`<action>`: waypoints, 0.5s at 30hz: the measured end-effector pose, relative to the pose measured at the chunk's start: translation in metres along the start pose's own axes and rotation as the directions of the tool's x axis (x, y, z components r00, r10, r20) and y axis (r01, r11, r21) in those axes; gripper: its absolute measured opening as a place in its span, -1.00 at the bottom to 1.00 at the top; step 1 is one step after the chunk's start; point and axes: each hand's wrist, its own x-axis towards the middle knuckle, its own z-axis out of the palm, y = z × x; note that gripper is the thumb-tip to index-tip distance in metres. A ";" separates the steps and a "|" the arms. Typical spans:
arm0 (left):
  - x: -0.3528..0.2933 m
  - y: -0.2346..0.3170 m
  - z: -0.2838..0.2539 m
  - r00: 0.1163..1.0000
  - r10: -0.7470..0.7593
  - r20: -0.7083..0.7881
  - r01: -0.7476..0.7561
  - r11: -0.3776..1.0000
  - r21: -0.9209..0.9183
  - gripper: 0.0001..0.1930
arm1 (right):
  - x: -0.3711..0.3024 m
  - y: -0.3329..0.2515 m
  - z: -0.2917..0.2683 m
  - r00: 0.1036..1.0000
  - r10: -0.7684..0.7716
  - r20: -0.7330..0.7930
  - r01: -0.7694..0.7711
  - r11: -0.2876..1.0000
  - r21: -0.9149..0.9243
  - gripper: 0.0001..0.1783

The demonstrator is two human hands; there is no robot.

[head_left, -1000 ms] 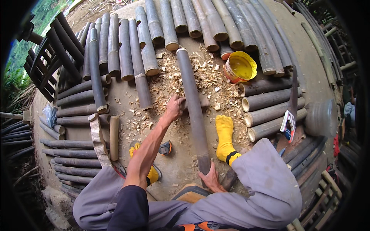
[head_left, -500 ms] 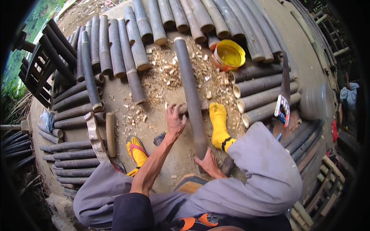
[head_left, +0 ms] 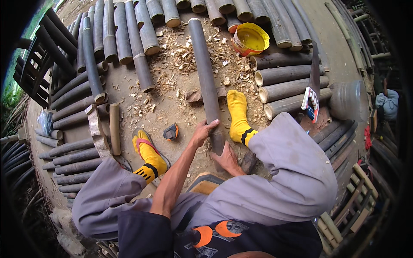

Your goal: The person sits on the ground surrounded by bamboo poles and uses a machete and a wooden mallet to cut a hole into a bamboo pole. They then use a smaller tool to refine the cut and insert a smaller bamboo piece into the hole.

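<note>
A dark bamboo pole [head_left: 203,64] lies lengthwise in front of me, its far part resting across a brownish block [head_left: 194,96]. Near its close end, my left hand [head_left: 204,134] grips it from the left, thumb over the top. Just below, my right hand [head_left: 229,161] holds the end from the right, thumb raised along it; its other fingers are partly hidden beneath. Left of my hands, a black and orange tape measure [head_left: 171,132] sits on the ground. My yellow-socked feet stand on either side of the pole, the left one in a sandal [head_left: 149,145].
Wood chips [head_left: 172,71] litter the ground ahead. Bamboo lengths [head_left: 133,47] line the far side, more stack at left [head_left: 77,161] and right [head_left: 288,75]. A yellow bucket [head_left: 251,38] stands far right; a handsaw [head_left: 313,92] leans on the right stack. A curved blade-like strip [head_left: 97,131] lies left.
My left hand has moved from the block beside the pole back onto the pole near its close end. The right hand stays at that end. The view has shifted slightly.
</note>
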 end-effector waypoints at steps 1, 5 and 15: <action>-0.001 -0.001 0.000 1.000 0.010 -0.015 -0.010 1.000 -0.020 -0.44 | -0.002 0.000 -0.004 1.000 -0.016 0.020 0.015 0.999 0.052 -0.16; 0.001 -0.005 0.002 0.998 0.065 -0.019 -0.066 0.998 -0.017 -0.43 | -0.027 0.027 -0.019 0.986 -0.166 -0.011 0.166 0.981 0.099 -0.15; 0.001 0.004 0.003 1.000 0.006 -0.005 -0.006 1.000 -0.009 -0.38 | -0.089 0.196 -0.013 0.970 0.171 0.175 -0.214 0.938 0.272 -0.38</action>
